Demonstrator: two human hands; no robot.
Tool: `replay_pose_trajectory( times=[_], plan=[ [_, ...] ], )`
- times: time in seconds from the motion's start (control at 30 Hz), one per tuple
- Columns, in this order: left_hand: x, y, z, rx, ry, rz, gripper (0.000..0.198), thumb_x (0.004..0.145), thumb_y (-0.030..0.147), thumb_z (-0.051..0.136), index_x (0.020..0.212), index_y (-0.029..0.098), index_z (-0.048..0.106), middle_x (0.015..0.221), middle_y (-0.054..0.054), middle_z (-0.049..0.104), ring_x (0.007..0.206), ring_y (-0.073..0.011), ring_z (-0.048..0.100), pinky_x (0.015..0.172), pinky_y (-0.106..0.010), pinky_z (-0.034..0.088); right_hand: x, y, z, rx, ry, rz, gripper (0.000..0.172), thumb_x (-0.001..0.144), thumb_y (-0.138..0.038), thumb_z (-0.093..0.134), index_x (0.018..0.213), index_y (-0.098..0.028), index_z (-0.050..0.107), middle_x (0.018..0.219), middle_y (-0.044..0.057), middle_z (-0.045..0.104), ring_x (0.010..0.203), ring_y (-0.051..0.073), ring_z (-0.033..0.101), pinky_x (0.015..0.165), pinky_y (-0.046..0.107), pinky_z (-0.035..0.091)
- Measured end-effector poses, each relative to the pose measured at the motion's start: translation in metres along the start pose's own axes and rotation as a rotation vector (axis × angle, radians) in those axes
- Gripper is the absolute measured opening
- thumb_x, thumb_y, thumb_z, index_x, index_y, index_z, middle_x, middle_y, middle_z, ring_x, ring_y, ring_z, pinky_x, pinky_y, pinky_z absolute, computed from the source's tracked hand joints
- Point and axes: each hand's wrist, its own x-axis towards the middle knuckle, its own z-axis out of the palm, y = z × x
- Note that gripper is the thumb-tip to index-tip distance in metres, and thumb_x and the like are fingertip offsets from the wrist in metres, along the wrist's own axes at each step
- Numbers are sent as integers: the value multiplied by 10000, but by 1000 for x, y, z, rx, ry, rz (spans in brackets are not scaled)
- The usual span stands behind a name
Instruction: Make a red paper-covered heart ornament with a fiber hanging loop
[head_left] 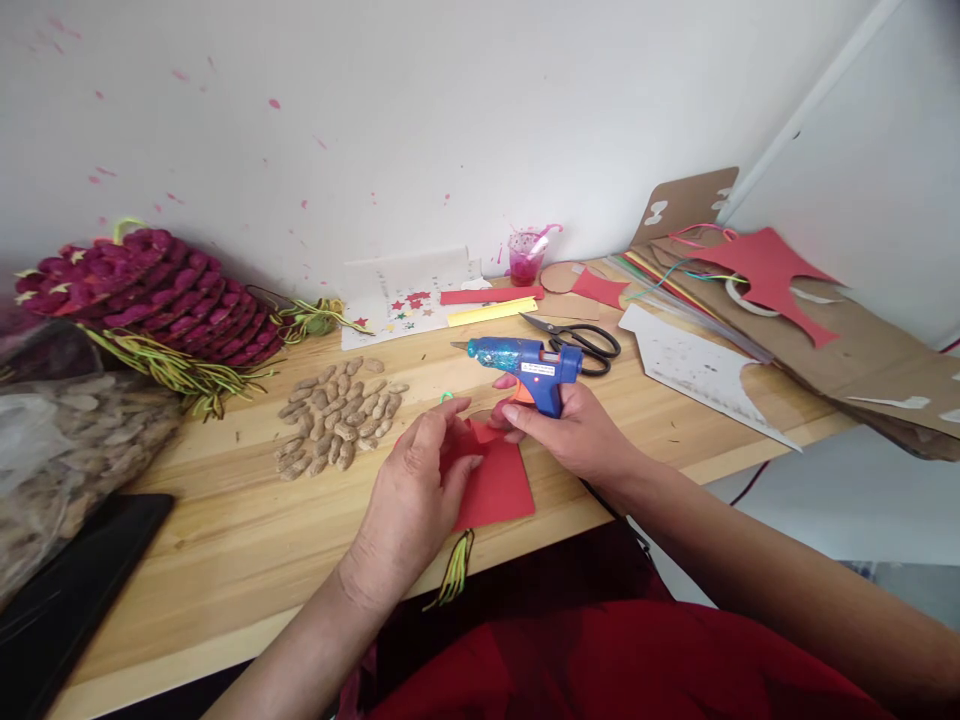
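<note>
My right hand (pixel 566 425) is wrapped round a blue hot glue gun (pixel 517 362) with an orange trigger. Its nozzle points left, held above the table. Below it lies a red paper piece (pixel 499 485), with a green loop (pixel 448 397) at its far end and a yellow-green tassel (pixel 454 570) at its near end. My left hand (pixel 420 475) bends over the left side of this red paper, thumb and curled fingers gripping it; part of the grip is hidden. Loose peanuts (pixel 341 415) are spread on the wood just left of that hand.
Black scissors (pixel 585 340) lie behind the glue gun. At the back stand a pink-stained cup (pixel 526 258) and a sheet with stars (pixel 405 315). A purple peanut-covered craft (pixel 165 295) and a bag of peanuts (pixel 97 440) sit left; cardboard (pixel 847 370) is right.
</note>
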Motion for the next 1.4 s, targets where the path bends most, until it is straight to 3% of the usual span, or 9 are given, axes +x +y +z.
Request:
replay_pose_trajectory(
  times=[0.07, 0.17, 0.27, 0.37, 0.47, 0.6, 0.77, 0.97, 1.4],
  plan=[
    [3, 3, 1, 20, 3, 31, 447, 871, 105, 640, 1296, 221, 567, 1038, -50, 677, 951, -179, 652, 877, -348, 543, -2, -1, 3, 23, -16, 13, 268, 830, -270, 680, 1088, -208, 640, 868, 19, 714, 817, 177, 726, 743, 337, 612],
    [5, 6, 1, 27, 14, 75, 198, 909, 126, 600, 1056, 216, 698, 942, -37, 676, 870, -161, 643, 799, -304, 529, -4, -1, 3, -5, -29, -14, 259, 823, -269, 687, 1071, -201, 655, 893, 22, 703, 788, 160, 703, 728, 322, 609],
    [4, 7, -1, 40, 32, 79, 134, 914, 128, 599, 934, 199, 711, 893, -32, 677, 820, -151, 636, 758, -283, 513, -7, -6, -5, -104, -62, -5, 275, 842, -314, 674, 1085, -188, 645, 811, 17, 685, 664, 138, 658, 603, 277, 567],
    [0, 5, -3, 45, 29, 82, 122, 914, 120, 599, 915, 191, 699, 894, -30, 681, 831, -144, 637, 774, -272, 511, -14, -15, -21, -321, -63, 15, 254, 868, -410, 652, 975, -180, 645, 726, -2, 629, 532, 106, 555, 476, 242, 450],
    [-2, 4, -5, 47, 32, 85, 113, 917, 123, 596, 921, 186, 690, 905, -33, 679, 851, -144, 638, 793, -270, 515, -24, -25, -36, -576, -46, 9, 310, 888, -476, 620, 794, -181, 599, 645, -24, 540, 517, 94, 465, 487, 248, 374],
    [-2, 4, -4, 50, 35, 75, 122, 921, 118, 586, 935, 186, 686, 920, -37, 680, 863, -147, 641, 804, -271, 523, -34, -34, -42, -744, -57, -20, 407, 919, -539, 541, 703, -194, 522, 585, -20, 478, 557, 124, 432, 508, 271, 313],
    [-3, 3, -4, 45, 32, 60, 149, 932, 108, 558, 937, 191, 682, 932, -37, 681, 877, -148, 642, 819, -271, 524, -35, -34, -38, -824, -93, -64, 437, 946, -561, 487, 704, -197, 498, 690, 1, 564, 635, 139, 463, 562, 275, 354],
    [-3, 1, -4, 37, 32, 45, 179, 926, 64, 525, 894, 190, 648, 910, -19, 661, 853, -130, 632, 807, -253, 517, -31, -31, -36, -882, -110, -37, 479, 939, -609, 460, 696, -197, 490, 663, 2, 551, 614, 141, 458, 547, 274, 339],
    [-3, 1, -6, 29, 19, 29, 192, 916, 80, 510, 884, 217, 641, 892, -17, 660, 833, -152, 646, 780, -281, 542, -28, -31, -33, -882, -143, -102, 417, 960, -533, 478, 720, -196, 527, 643, -6, 560, 577, 131, 450, 572, 270, 327]
  ],
)
